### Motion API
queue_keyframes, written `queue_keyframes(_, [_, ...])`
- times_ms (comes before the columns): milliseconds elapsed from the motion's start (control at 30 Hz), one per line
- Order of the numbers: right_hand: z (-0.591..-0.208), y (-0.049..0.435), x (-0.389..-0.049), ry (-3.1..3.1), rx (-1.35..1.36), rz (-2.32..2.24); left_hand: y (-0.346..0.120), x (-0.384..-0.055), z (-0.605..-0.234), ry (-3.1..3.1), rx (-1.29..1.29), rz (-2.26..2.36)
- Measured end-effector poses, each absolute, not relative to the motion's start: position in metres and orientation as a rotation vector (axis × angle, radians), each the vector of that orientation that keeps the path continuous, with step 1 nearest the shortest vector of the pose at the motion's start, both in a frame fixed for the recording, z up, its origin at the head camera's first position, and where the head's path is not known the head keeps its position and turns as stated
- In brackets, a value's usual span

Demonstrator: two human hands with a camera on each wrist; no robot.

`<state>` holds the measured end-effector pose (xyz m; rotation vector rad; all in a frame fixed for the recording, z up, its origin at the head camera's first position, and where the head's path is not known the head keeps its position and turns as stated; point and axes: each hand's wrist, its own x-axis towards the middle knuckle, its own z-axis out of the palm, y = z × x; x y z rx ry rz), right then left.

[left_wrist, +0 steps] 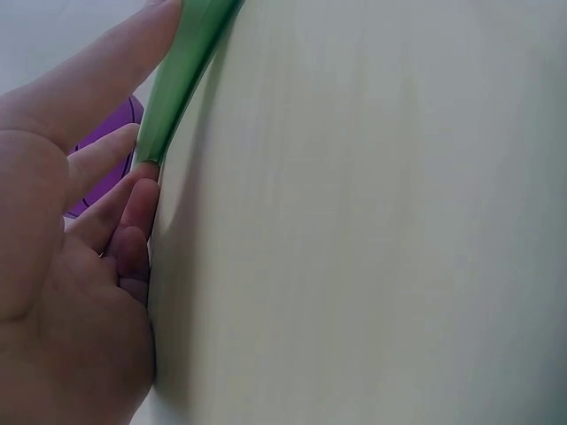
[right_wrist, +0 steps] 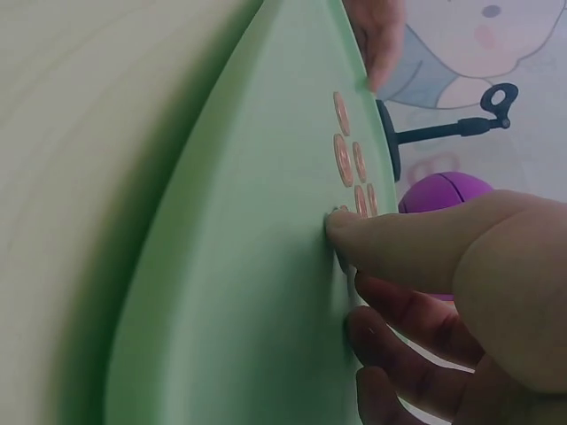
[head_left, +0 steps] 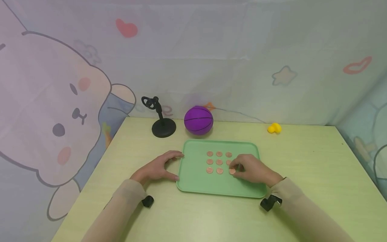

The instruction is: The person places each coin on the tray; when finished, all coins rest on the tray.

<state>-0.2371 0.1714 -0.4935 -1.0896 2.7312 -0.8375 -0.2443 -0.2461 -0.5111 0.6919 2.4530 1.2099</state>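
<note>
Copper-coloured coins (head_left: 219,162) lie in three rows of three on a green tray (head_left: 193,181). At the near right corner of that grid, my right hand (head_left: 252,169) pinches a coin (head_left: 232,171) between thumb and forefinger, low over the tray. In the right wrist view the thumb (right_wrist: 399,235) hides most of this coin, while other coins (right_wrist: 343,159) show beyond it. My left hand (head_left: 158,166) touches the tray's left edge, thumb and fingers spread apart. The left wrist view shows its fingertips against the green rim (left_wrist: 173,97).
Behind the tray stand a black round-based stand (head_left: 163,127) and a purple ball (head_left: 198,120). A small yellow object (head_left: 274,128) with a thin cord sits at the back right of the table (head_left: 314,174). A patterned cloth (head_left: 229,60) hangs behind.
</note>
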Motion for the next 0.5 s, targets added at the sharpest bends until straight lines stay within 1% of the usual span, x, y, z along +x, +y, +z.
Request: queue_keyframes(500, [-0.4947, 0.1721, -0.2355, 2.728, -1.009, -0.875, -0.2461, -0.2445, -0.5105, 2.459, 0.673, 1.197])
